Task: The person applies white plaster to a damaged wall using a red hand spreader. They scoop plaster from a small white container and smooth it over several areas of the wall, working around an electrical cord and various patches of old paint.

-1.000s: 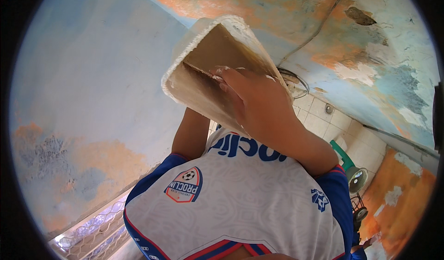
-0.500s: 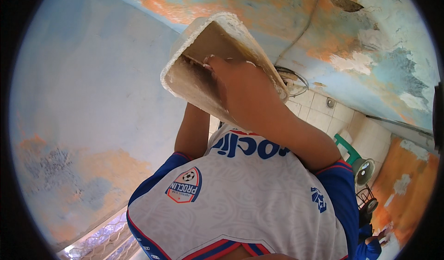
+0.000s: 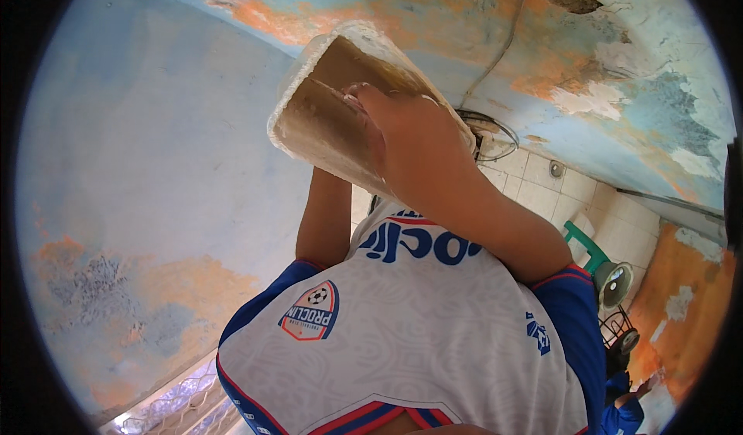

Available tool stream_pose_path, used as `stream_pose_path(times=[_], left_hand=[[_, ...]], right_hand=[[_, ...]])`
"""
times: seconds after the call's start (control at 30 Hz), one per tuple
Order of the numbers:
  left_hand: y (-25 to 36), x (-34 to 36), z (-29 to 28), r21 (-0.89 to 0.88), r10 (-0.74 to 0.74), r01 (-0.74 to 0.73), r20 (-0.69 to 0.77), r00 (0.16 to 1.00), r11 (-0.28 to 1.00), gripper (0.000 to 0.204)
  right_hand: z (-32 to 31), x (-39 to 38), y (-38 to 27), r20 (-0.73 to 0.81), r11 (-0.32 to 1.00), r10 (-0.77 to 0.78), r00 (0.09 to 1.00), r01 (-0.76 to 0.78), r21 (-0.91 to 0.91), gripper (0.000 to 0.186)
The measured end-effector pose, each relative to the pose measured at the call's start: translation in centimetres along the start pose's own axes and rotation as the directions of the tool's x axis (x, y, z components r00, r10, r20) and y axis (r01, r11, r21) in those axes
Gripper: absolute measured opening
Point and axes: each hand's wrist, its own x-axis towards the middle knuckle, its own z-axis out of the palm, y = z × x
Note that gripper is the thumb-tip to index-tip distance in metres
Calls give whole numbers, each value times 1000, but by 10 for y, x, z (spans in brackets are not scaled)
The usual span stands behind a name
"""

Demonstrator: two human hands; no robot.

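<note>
A whitish rectangular plastic tub (image 3: 290, 137) is held up in front of my chest, its open mouth tilted toward me. White crust coats its rim. My right hand (image 3: 418, 129) reaches inside, fingers bent and closed, with white residue on the fingertips. From them sticks out a thin flat blade-like piece (image 3: 326, 87), seen edge-on; its full shape is hidden by the tub and hand. My left forearm (image 3: 323, 210) rises beneath the tub, while the left hand itself is hidden behind it.
Close on the left and ahead stand walls with patchy blue and orange paint (image 3: 155, 125). A cable (image 3: 507, 44) runs down the far wall to a dark wire coil (image 3: 499, 137). At right, a green chair-like frame (image 3: 586, 247) and a fan-like round thing (image 3: 616, 283) stand near another person's blue sleeve (image 3: 621, 416).
My right hand and the thin piece have shifted slightly toward the far side of the tub's inside. The near inner wall shows less shadow. The tub stays nearly in place.
</note>
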Motion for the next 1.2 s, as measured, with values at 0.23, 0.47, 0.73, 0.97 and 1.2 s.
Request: stream_pose_path(times=[0.23,0.47,0.73,0.97,1.2], left_hand=[[1,5,1,1,30,-30,3,1000,1000,66],[-3,17,10,-9,87,-86,9,996,996,67],[-4,33,21,-3,182,-182,4,983,983,68],[-15,31,24,5,272,-273,57,961,962,91],[-19,31,49,198,242,-244,36,970,949,97]], right_hand=[[4,6,2,148,982,176,973,-185,47,33],[13,8,18,144,985,84,986,-104,138,34],[6,22,34,5,982,182,983,-182,41,36],[2,25,42,-23,988,114,993,-111,104,35],[3,24,54,53,991,131,990,-132,13,45]])
